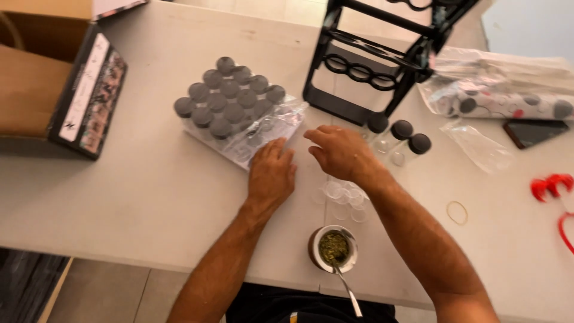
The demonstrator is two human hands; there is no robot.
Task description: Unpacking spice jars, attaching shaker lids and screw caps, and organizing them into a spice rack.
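Fingers of my left hand (271, 174) flat on the clear plastic wrap (263, 134), holding nothing; right hand (339, 152) loosely spread, empty, beside it. Grey-lidded jars (230, 96) just beyond left fingertips; black rack (382, 60) farther out; cup with straw (333, 248) behind wrists.

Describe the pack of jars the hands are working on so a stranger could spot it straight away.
Start at the black wire rack standing at the table's far edge. Just left of its base lies the pack of jars, under plastic wrap, with the left hand on its near corner. Unlike the three loose jars right of the rack, these form one tight dark-lidded cluster.
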